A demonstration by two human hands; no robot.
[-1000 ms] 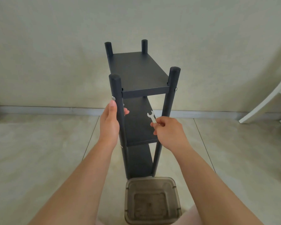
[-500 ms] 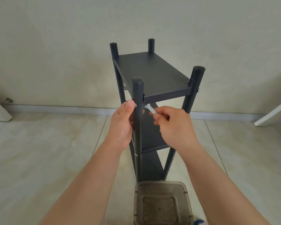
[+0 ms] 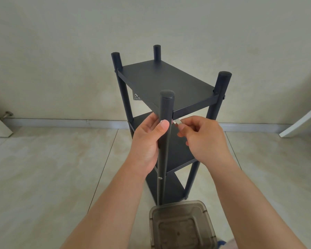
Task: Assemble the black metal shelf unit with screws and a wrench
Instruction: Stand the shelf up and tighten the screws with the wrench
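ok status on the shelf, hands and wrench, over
Left hand grips near post. Right hand pinches wrench at top-shelf joint. Shelf upright. Brown bin at its foot, not in the way.

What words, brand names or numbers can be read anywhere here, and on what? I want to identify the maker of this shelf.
None: no readable text shows in this view.
The black shelf unit is plain, with no label or brand.
The wrench is mostly hidden by the right hand; any stamp on it cannot be seen.
The plastic box on the floor shows no lettering, only blurry marks inside.
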